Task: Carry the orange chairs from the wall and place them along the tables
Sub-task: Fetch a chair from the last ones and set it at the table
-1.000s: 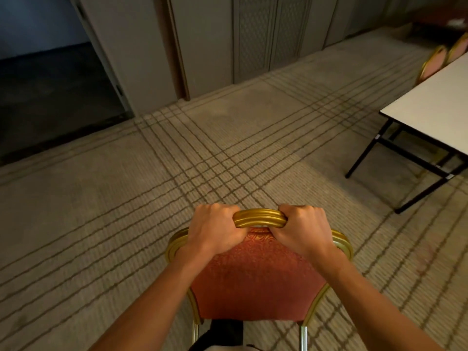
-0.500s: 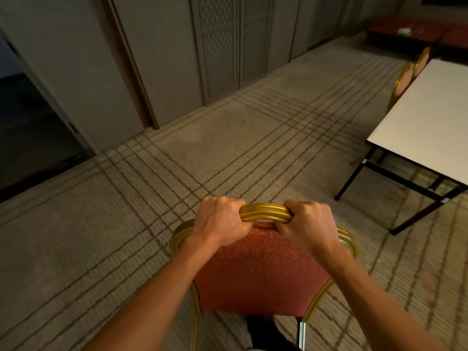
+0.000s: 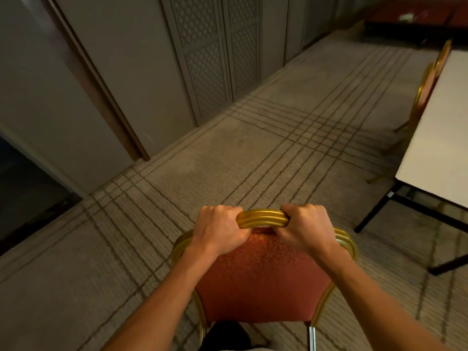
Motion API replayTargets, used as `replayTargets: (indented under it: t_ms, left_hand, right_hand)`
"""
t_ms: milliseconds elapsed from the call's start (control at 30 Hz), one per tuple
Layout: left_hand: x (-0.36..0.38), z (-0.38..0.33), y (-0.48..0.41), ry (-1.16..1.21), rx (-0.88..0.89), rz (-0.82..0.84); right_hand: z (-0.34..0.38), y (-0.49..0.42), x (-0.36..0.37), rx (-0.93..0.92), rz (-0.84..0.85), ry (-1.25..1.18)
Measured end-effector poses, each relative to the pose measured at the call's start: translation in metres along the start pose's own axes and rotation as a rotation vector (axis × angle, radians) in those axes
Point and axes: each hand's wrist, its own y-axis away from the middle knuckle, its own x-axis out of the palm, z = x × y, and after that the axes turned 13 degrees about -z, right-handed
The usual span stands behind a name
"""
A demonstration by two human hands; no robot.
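An orange chair (image 3: 260, 282) with a gold frame is right in front of me, its padded back facing me. My left hand (image 3: 220, 229) grips the left part of the gold top rail. My right hand (image 3: 305, 230) grips the right part of the same rail. A white-topped table (image 3: 440, 145) on black folding legs stands at the right edge. Two more orange chairs (image 3: 428, 87) stand along its far side, mostly hidden by the tabletop.
Beige carpet (image 3: 253, 153) with dark crossing stripes covers the floor ahead. Grey folding wall panels (image 3: 207, 59) run along the back. A dark doorway (image 3: 22, 193) opens at the left. A red-topped bench or table (image 3: 415, 19) sits far right.
The view has swung to the right: the doorway has slid toward the left edge and the table has come closer at the right. Both hands keep their grip on the chair's top rail.
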Motion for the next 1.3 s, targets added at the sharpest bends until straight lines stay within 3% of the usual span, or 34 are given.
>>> replayTargets:
  t_ms: [333,533,833,967,1300]
  left_hand:
    - [0.141,0.098,-0.200,0.119,0.082,0.019]
    - [0.198,0.138,-0.335,0.268,0.171,0.047]
    - [0.295,0.126,-0.526,0.280,0.396,0.132]
    - [0.348,0.111,-0.594,0.292,0.418,0.170]
    - [0.446,0.078,-0.757,0.439,0.501,0.214]
  right_hand:
    - [-0.084,-0.185,0.119,0.077,0.010,0.136]
    - [-0.121,-0.290,0.151,0.185,-0.063,0.201]
    - [-0.233,-0.411,0.188,0.335,-0.141,0.308]
    - [-0.292,-0.458,0.210,0.414,-0.078,0.324]
    - [-0.407,-0.565,0.227,0.561,-0.103,0.404]
